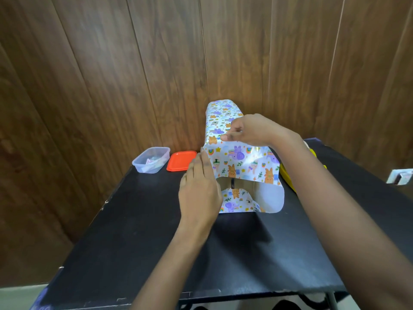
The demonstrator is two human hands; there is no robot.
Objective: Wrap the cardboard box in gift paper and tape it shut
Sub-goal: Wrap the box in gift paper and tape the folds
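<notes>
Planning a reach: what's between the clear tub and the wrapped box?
An orange lid lies flat there; the left hand touches the paper beside it. Head view.

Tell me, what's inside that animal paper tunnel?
Through the open near end, part of the cardboard box shows inside the gift paper. The rest of the box is hidden by the paper and the left hand.

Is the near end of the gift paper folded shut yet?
No, the gift paper overhangs the near end as an open tunnel, with no flaps folded in.
</notes>
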